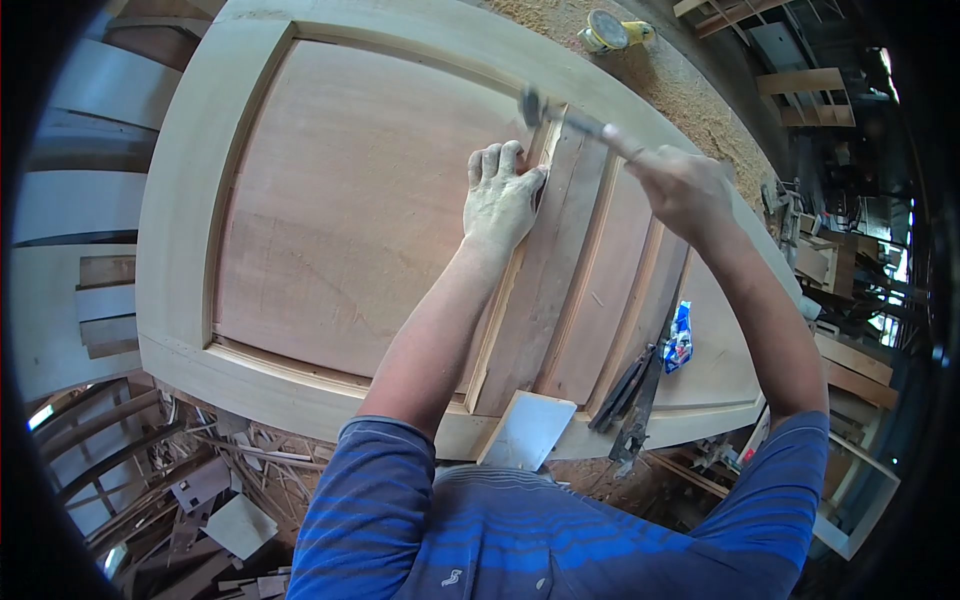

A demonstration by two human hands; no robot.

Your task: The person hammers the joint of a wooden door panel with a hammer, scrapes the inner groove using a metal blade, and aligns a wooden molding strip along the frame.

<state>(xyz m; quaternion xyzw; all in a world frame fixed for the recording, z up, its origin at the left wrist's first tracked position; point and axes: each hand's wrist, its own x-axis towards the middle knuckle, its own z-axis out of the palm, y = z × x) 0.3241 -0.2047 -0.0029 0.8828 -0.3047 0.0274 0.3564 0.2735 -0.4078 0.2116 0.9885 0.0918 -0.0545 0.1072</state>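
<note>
One strip [494, 330] at centre seems laid but not fully fixed, left hand [502, 195] spread against it, right hand [690, 192] gripping a hammer [585, 123].

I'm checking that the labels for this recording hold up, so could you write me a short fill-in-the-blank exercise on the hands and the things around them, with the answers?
1. The right hand grips a ____ by its handle.
2. The left hand is over a panelled door made of ____.
3. Beyond the door's far edge, the power tool has a body coloured ____.
4. The small packet lying on the door is white and ____.

Missing words: hammer; wood; yellow; blue.
</note>
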